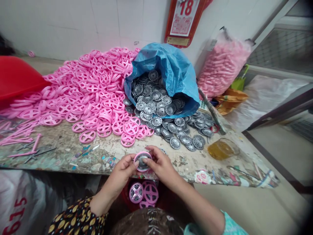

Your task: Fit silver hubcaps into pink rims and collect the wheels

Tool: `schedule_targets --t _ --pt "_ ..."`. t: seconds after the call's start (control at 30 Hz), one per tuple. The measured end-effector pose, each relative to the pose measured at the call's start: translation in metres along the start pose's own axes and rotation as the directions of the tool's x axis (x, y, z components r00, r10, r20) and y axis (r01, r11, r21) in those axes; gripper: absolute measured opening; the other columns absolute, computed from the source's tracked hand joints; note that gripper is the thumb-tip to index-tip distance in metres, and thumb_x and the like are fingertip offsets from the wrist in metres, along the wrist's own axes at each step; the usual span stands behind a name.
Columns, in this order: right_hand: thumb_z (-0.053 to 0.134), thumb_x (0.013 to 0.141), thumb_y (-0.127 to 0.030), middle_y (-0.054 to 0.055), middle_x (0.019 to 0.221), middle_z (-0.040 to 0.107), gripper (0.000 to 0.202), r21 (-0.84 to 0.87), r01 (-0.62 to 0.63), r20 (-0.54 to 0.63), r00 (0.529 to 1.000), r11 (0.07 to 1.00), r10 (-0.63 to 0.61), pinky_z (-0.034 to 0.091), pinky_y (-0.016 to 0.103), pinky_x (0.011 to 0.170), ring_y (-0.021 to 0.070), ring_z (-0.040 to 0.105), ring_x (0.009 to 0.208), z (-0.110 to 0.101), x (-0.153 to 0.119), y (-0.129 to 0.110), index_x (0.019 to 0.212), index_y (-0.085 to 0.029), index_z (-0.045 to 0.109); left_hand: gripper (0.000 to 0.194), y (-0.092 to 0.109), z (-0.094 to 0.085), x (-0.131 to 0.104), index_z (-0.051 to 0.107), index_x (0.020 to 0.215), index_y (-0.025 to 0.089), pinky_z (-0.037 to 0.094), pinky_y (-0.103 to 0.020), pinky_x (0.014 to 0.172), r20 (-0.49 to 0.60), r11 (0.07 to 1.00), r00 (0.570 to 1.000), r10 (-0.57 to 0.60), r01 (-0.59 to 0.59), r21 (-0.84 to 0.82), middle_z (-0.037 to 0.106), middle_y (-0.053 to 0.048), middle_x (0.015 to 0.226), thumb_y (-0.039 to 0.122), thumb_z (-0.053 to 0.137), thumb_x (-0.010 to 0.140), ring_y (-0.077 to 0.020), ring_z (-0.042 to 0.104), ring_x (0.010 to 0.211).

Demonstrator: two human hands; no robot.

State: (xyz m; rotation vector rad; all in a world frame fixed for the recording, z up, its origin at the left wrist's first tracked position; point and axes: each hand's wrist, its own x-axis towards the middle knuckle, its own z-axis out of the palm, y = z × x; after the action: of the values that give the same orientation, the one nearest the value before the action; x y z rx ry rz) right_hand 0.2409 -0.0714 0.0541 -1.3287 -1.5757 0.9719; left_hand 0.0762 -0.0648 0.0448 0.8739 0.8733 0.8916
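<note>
Between my two hands, over the table's front edge, is a pink toy wheel (143,161) with a silver hubcap seated inside its rim. My left hand (124,170) pinches the wheel's left side. My right hand (161,164) grips the right side, its thumb pressing on the silver face. Below, in a dark red container, lie several pink wheels (150,192), one with a silver centre showing. Behind my hands a large heap of pink wheels (93,88) covers the table's left part. Loose silver hubcaps (175,143) spill from a blue bag (168,62).
A red scoop-like container (19,76) stands at the far left, near pink rods (36,142). On the right sit a glass of amber liquid (221,149) and a clear bag of pink parts (223,65). The worn table (61,156) carries scraps along its front edge.
</note>
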Motion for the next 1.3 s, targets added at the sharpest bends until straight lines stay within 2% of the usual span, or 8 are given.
schedule_targets --t 0.27,0.43,0.6,0.73,0.9,1.1,1.2,1.3 --pt "0.056 0.082 -0.022 0.000 0.077 0.062 0.006 0.012 0.006 -0.086 0.996 1.000 -0.005 0.044 0.023 0.064 0.0139 0.056 0.072 0.015 -0.013 -0.006 0.086 -0.019 0.060 0.028 -0.005 0.006 -0.002 0.063 0.075 0.015 0.045 -0.023 0.048 -0.146 0.992 0.989 0.020 -0.002 0.124 0.059 0.001 0.064 0.039 0.072 0.065 -0.0122 0.053 0.054" --pt "0.059 0.083 -0.020 0.000 0.082 0.062 0.012 -0.184 0.010 0.100 0.995 0.983 0.008 0.045 0.026 0.069 0.0154 0.057 0.077 0.017 -0.025 0.001 0.094 -0.020 0.061 0.034 -0.003 -0.019 0.003 0.064 0.089 0.015 0.042 -0.025 0.052 -0.107 0.906 0.994 -0.010 0.054 0.420 0.058 0.001 0.064 0.041 0.067 0.067 -0.0141 0.053 0.057" --pt "0.054 0.088 -0.028 0.009 0.097 0.058 0.026 -0.590 0.178 0.068 0.983 0.787 -0.172 0.045 0.035 0.079 0.0226 0.052 0.092 0.000 -0.027 0.002 0.112 -0.019 0.060 0.029 0.009 -0.040 0.018 0.065 0.100 0.019 0.043 -0.030 0.066 -0.149 0.424 0.918 0.368 -0.023 0.905 0.058 -0.004 0.082 0.034 0.049 0.082 -0.0180 0.056 0.072" --pt "0.053 0.088 -0.029 0.015 0.104 0.059 0.029 -0.841 0.071 -0.012 0.988 0.536 -0.151 0.045 0.041 0.081 0.0279 0.051 0.094 -0.018 -0.015 0.009 0.112 -0.015 0.061 0.033 0.018 -0.042 0.033 0.061 0.112 0.022 0.040 -0.030 0.062 -0.100 0.018 0.898 0.429 0.102 0.995 0.054 -0.008 0.099 0.027 0.040 0.087 -0.0204 0.057 0.076" --pt "0.051 0.089 -0.026 0.017 0.106 0.064 0.033 -0.920 0.103 0.097 0.995 0.378 -0.035 0.046 0.037 0.081 0.0264 0.058 0.092 -0.032 -0.009 0.022 0.119 -0.013 0.058 0.026 0.022 -0.049 0.042 0.064 0.095 0.021 0.038 -0.030 0.062 -0.005 -0.122 0.908 0.419 0.062 0.991 0.055 -0.008 0.093 0.026 0.040 0.087 -0.0216 0.055 0.080" --pt "0.036 0.094 -0.020 0.013 0.098 0.068 0.036 -0.883 0.060 0.065 0.998 0.466 -0.005 0.047 0.031 0.077 0.0217 0.063 0.087 -0.051 -0.004 0.030 0.126 -0.014 0.051 0.017 0.022 -0.058 0.027 0.063 0.080 0.019 0.040 -0.034 0.078 0.167 0.050 0.872 0.461 -0.213 0.976 0.057 -0.006 0.085 0.022 0.046 0.083 -0.0223 0.051 0.087" --pt "0.038 0.093 -0.022 0.011 0.098 0.065 0.030 -0.809 0.002 -0.022 0.999 0.588 -0.034 0.046 0.030 0.075 0.0205 0.062 0.086 -0.053 0.000 0.028 0.115 -0.017 0.058 0.011 0.023 -0.053 0.019 0.061 0.075 0.019 0.040 -0.032 0.077 0.056 0.378 0.878 0.475 -0.261 0.888 0.059 -0.005 0.086 0.026 0.054 0.079 -0.0202 0.053 0.085" --pt "0.044 0.092 -0.029 0.007 0.090 0.062 0.022 -0.512 0.020 -0.155 0.981 0.859 -0.116 0.046 0.028 0.075 0.0183 0.060 0.083 -0.041 0.002 0.020 0.098 -0.018 0.061 0.015 0.020 -0.040 0.014 0.059 0.074 0.018 0.042 -0.027 0.068 -0.125 0.841 0.956 0.264 -0.164 0.516 0.061 -0.002 0.081 0.033 0.062 0.076 -0.0151 0.054 0.073"
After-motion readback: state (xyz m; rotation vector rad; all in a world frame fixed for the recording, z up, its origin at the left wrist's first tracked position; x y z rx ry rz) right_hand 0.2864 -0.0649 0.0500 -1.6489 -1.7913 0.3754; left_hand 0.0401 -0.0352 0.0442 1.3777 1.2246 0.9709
